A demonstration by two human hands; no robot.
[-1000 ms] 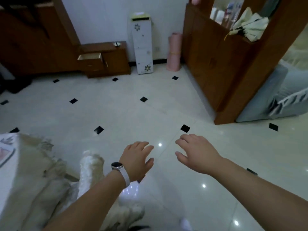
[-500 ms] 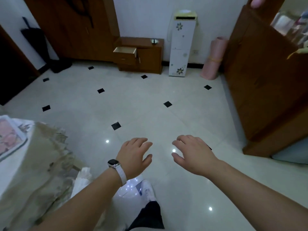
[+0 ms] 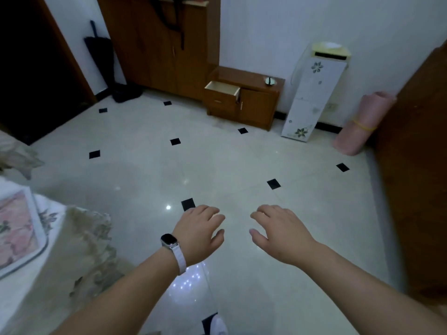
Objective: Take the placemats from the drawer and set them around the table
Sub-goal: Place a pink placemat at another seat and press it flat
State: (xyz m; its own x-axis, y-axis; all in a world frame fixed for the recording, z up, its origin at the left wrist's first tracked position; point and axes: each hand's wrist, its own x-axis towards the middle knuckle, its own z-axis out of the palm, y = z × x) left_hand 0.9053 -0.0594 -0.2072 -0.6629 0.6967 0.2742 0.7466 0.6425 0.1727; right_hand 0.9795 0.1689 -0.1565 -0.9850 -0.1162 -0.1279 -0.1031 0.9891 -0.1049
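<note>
Both hands are held out in front of the body, palms down over the glossy tiled floor (image 3: 217, 165), and both are empty: the left hand (image 3: 198, 234), with a smartwatch (image 3: 169, 240) on its wrist, has its fingers loosely spread and grips nothing, and the right hand (image 3: 281, 232) is likewise open and relaxed. Straight ahead, against the far wall, stands a low wooden cabinet (image 3: 251, 102) whose upper left drawer (image 3: 222, 88) is pulled out; its pale inside shows, but from here I cannot tell whether any placemats lie in it, since the view is too shallow and the drawer too far off. Right of the cabinet stands a white flower-printed unit (image 3: 312, 97), and further right a rolled pink mat (image 3: 362, 124) leans against the wall. Well this side of the cabinet, at the left edge of the view, is the table (image 3: 14, 281) with its fringed cloth, and a floral placemat (image 3: 17, 226) already lies on it. The step in hand looks like the walk back to the drawer for another mat, with open floor between the person and the cabinet. The next move calls for crossing that floor, stooping to the low drawer, and reaching in from above with one hand to lift a mat flat, without knocking the drawer front.
</note>
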